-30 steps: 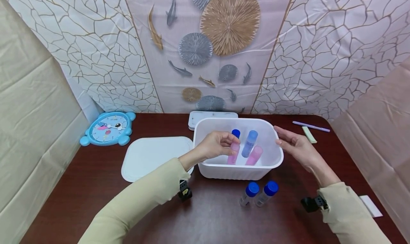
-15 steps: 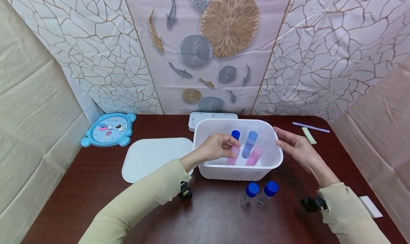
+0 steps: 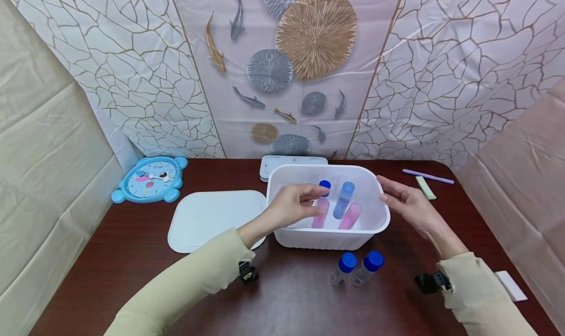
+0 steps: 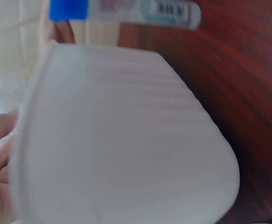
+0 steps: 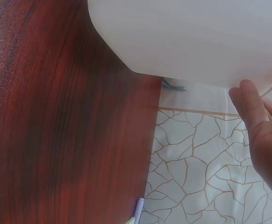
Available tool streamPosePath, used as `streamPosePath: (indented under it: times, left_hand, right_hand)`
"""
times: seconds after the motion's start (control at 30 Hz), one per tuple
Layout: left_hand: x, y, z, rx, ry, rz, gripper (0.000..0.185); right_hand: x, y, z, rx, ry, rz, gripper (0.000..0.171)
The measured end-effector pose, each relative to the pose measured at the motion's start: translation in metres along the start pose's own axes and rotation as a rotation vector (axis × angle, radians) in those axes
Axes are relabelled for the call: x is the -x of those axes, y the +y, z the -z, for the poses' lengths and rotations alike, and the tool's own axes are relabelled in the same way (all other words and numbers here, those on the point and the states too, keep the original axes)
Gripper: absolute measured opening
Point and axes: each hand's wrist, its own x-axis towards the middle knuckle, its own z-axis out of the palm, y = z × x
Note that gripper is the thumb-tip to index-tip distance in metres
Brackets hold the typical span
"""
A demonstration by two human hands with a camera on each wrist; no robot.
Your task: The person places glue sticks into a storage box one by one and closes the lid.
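A white plastic tub [image 3: 328,238] stands mid-table; its outer wall fills the left wrist view [image 4: 126,140] and tops the right wrist view [image 5: 196,37]. Inside lean a pink tube [image 3: 320,216] with a blue cap, a blue tube [image 3: 343,198] and another pink tube [image 3: 350,216]. My left hand [image 3: 319,198] reaches over the tub's left side, index finger and thumb curled at the capped pink tube just below its cap. My right hand [image 3: 385,191] has straight fingers [image 5: 262,126] touching the tub's right rim.
Two clear tubes with blue caps [image 3: 342,270] [image 3: 366,267] lie in front of the tub; one shows in the left wrist view [image 4: 126,9]. The tub's lid [image 3: 212,218] lies left, a blue clock [image 3: 150,179] beyond it. A small white box [image 3: 293,162], purple pen [image 3: 428,175], green eraser [image 3: 425,186], white card [image 3: 511,283].
My left hand lowered the capped pink tube into the tub, then drew back slightly to the left while the tube stayed put. The right hand has not moved.
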Motion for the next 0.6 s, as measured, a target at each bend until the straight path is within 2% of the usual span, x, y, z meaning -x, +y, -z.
streamPosePath:
  times: [0.07,0.13,0.23,0.33,0.47,0.6]
  left_hand:
    - [0.010,0.008,-0.003,0.069,0.006,-0.027,0.036]
    - [0.020,0.014,-0.009,0.161,-0.030,-0.046,0.034]
    - [0.034,0.019,-0.023,0.305,-0.119,-0.022,0.035]
    - [0.042,0.014,-0.038,0.394,-0.185,0.015,0.037]
    - [0.047,0.004,-0.054,0.389,-0.193,0.046,0.039]
    - [0.049,-0.003,-0.064,0.356,-0.175,0.040,0.040]
  right_hand:
    - [0.000,0.001,0.000,0.000,0.000,0.004,0.055]
    - [0.000,0.001,0.001,0.005,0.001,0.001,0.056]
    - [0.000,0.000,0.002,0.016,0.005,0.000,0.056]
    - [0.000,0.000,0.001,0.014,0.007,0.004,0.056]
    - [0.000,0.001,0.000,0.005,0.006,0.003,0.055]
    - [0.000,0.000,0.000,0.005,0.007,-0.001,0.055]
